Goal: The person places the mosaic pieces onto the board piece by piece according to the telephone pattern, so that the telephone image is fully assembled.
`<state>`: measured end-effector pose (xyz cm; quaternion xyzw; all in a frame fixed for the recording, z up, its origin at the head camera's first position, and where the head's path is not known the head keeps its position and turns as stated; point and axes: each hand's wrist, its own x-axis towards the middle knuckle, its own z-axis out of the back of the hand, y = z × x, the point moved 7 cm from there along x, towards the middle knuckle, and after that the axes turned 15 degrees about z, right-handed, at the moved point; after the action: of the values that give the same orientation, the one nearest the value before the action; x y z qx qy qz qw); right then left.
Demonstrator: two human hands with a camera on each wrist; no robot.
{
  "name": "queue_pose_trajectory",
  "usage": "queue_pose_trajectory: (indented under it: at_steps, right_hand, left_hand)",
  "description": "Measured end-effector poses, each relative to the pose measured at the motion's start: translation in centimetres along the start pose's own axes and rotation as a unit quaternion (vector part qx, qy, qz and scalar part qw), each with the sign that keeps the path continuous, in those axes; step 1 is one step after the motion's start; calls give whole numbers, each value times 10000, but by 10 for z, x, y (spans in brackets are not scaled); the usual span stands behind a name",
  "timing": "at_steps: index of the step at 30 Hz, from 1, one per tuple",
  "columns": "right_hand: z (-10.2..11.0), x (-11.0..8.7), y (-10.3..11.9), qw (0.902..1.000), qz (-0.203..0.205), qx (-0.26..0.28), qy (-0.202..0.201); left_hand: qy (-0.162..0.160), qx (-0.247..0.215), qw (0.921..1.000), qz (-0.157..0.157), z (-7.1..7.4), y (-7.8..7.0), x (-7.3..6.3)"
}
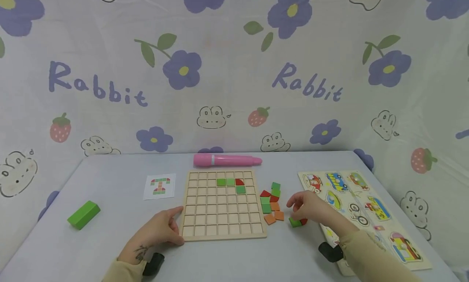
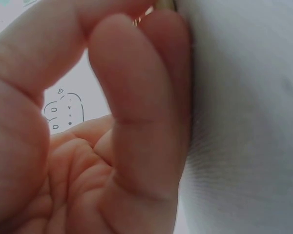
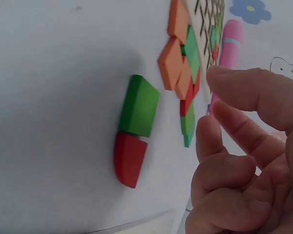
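Note:
My left hand (image 1: 159, 229) rests beside the wooden grid board (image 1: 227, 237), index fingertip and thumb touching its left edge near the front corner. Two green square tiles (image 1: 221, 182), a red quarter-round tile (image 1: 239, 182) and a darker green square tile (image 1: 240, 190) lie in the board's upper cells. To the board's right, my right hand (image 1: 311, 206) hovers with loosely bent fingers and nothing between thumb and index. Below it on the table sit a green tile (image 3: 141, 107) and a red rounded tile (image 3: 130, 161), end to end.
Loose green, red and orange tiles (image 1: 270, 219) lie in a cluster right of the grid board. A pattern card (image 1: 148, 192) and a green block (image 1: 84, 214) are on the left. Behind the board lies a pink marker (image 1: 227, 160). A vehicle puzzle board (image 1: 397, 227) extends under the right forearm.

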<state>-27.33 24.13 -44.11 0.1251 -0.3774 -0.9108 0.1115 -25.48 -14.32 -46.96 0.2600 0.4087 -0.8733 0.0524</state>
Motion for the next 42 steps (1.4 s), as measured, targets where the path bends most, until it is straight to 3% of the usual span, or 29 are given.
queue_pose_trajectory:
  at_steps: [8, 19, 42]
  right_hand:
    - [-7, -4, 0, 9950, 54, -975, 201]
    - [-9, -7, -1, 9833, 15, -1760, 458]
    - [-14, -3, 5, 9778, 222, -1934, 779]
  left_hand:
    - [64, -75, 10000, 15, 1, 2, 0]
    - [119, -102, 9998, -120, 0, 1, 0]
    - [129, -151, 9997, -166, 1, 1, 0]
